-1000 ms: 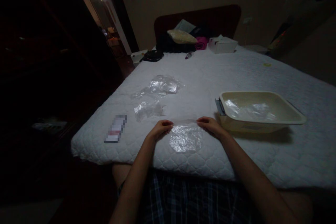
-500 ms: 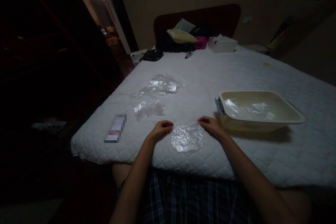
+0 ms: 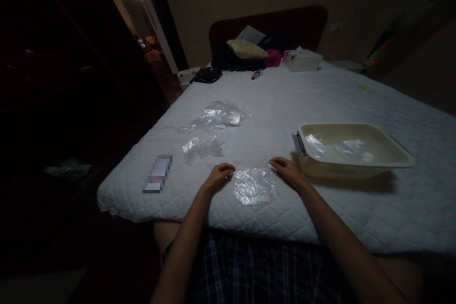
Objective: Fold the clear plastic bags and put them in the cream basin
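Observation:
A clear, crinkled plastic bag [image 3: 254, 186] lies flat on the white quilted bed cover [image 3: 270, 128], close to the bed's near edge. My left hand [image 3: 219, 176] pinches its upper left corner between thumb and fingers. At the upper right corner, my right hand [image 3: 286, 171] holds it in the same kind of pinch. Beyond my hands, more clear plastic bags [image 3: 224, 115] are spread in a loose heap, with another crumpled piece [image 3: 202, 148] nearer to me. Right of my right hand stands a cream plastic tub [image 3: 356, 171] with clear plastic bags [image 3: 352, 147] inside.
A phone with a blurred-out screen [image 3: 157, 174] lies at the left of the bed. Toward the headboard [image 3: 302, 23] are a white box [image 3: 302, 60], a cushion [image 3: 247, 49], dark cloth, a rolled pink cloth [image 3: 273, 58] and a small bottle [image 3: 256, 74].
The plastic bag's top edge has shifted very slightly between my hands, which stay pinched at its corners. Everything else lies as before.

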`<state>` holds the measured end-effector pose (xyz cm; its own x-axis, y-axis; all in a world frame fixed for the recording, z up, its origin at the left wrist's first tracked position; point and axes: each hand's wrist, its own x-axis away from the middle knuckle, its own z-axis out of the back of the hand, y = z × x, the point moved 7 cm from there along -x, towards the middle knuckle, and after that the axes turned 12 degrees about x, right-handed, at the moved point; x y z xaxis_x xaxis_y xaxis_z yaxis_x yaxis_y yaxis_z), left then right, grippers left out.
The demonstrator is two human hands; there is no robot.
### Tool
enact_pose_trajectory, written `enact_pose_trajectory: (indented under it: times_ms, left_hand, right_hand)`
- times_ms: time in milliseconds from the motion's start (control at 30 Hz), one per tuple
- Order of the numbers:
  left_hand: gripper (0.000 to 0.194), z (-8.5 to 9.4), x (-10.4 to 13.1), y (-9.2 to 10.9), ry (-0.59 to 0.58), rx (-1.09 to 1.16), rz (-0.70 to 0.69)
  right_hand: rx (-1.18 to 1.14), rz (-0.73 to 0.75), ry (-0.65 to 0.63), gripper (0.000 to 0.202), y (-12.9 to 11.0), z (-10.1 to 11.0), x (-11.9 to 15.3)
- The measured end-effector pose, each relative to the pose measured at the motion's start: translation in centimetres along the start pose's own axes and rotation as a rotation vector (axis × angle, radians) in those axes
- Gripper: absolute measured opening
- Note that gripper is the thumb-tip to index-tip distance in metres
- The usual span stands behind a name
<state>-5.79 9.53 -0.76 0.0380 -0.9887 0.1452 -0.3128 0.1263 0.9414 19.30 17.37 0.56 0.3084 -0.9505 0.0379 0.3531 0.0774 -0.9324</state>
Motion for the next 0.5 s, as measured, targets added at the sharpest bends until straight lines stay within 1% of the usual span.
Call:
enact_pose_trajectory:
  times_ms: [67,133,233,333,433,500]
  left_hand:
    - [0.030,0.08,-0.01,-0.17,0.026,-0.017,0.002]
    - [0.034,-0.06,0.02,-0.31,0.021,-0.042,-0.008]
    - [0.034,-0.36,0.10,-0.13,0.009,-0.144,-0.067]
    - [0.032,-0.52,0.14,0.13,0.027,-0.230,-0.107]
    - [0.033,-0.59,0.23,0.00,0.055,-0.150,-0.056]
    - [0.033,-0.51,0.49,0.14,0.083,-0.047,-0.031]
  right_hand:
    - [0.079,0.060,0.037,0.031,-0.28,0.12,0.06]
    - [0.152,0.100,0.070,0.031,-0.34,0.17,0.16]
    - [0.214,0.145,0.101,0.030,-0.27,0.10,0.28]
    - [0.209,0.164,0.113,0.031,-0.12,0.06,0.22]
    - [0.132,0.125,0.129,0.035,0.13,0.41,0.23]
    - [0.053,0.052,0.151,0.037,0.44,0.96,0.60]
